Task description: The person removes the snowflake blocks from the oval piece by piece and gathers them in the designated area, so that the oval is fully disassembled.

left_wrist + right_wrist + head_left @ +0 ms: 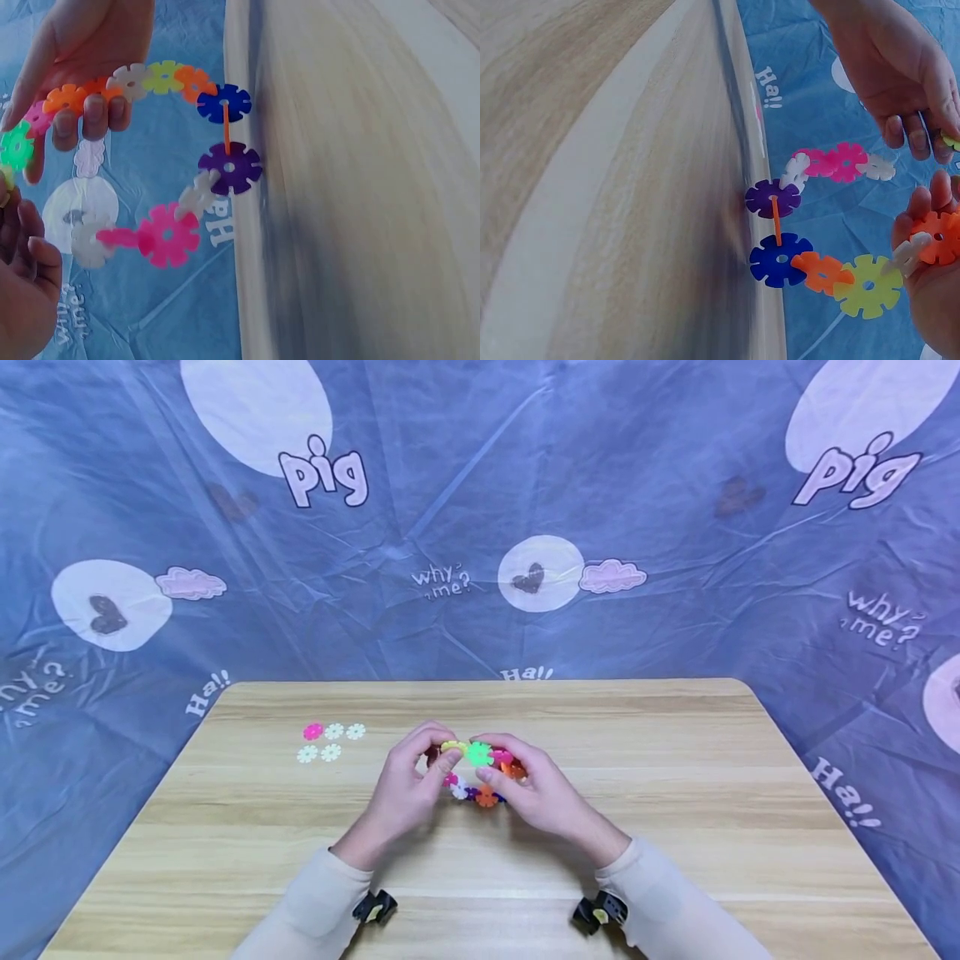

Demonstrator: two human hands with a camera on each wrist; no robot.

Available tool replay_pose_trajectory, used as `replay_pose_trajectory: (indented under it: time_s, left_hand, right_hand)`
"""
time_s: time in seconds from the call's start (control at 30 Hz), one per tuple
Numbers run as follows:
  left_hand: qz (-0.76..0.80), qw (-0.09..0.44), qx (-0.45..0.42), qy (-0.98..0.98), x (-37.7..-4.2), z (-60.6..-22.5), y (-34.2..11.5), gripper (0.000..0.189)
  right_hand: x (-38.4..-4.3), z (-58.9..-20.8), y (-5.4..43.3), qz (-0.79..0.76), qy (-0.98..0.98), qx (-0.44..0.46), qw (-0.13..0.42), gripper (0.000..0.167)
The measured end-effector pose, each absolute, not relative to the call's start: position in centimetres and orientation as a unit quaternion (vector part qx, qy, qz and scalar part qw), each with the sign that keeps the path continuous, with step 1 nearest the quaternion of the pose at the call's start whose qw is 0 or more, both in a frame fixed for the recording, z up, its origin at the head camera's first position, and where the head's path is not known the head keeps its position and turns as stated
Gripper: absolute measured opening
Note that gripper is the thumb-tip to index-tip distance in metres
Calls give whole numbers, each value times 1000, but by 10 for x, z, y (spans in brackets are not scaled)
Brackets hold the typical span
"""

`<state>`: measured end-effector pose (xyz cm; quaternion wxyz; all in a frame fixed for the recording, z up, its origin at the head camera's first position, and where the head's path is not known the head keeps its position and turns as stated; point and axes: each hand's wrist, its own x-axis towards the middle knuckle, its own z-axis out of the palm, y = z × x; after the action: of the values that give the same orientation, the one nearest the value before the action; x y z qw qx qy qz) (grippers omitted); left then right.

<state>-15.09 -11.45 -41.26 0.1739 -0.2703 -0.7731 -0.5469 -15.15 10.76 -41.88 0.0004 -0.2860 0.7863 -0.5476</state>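
Observation:
Both hands hold up a loop of interlocking plastic snowflake discs over the table. My left hand pinches a yellow disc between thumb and fingers. Right beside it is a bright green disc, with my right hand gripping the chain there, thumb in front and fingers behind. In the left wrist view the chain hangs in a curve, with a blue disc, a purple disc and a pink disc. An orange disc lies against the right palm in the right wrist view.
On the wooden table, left of the hands, lie a loose pink disc and several white discs. Behind the table hangs a blue printed cloth. Black wrist cameras sit on both sleeves.

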Motion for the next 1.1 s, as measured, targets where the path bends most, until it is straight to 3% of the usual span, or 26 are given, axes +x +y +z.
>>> replay_pose_trajectory:
  time_s: [0.5,0.77,1.1]
  left_hand:
    - [-503,200,-245,-804,-155,-418,-140,12]
    - [-519,159,-147,-827,-151,-414,-152,17]
    - [-503,121,-97,-851,-152,-413,-170,20]
  right_hand:
    - [-151,-419,112,-547,790,-276,5,41]
    - [-150,-417,112,-546,792,-272,13,42]
    - [-150,-416,113,-549,787,-281,18,43]
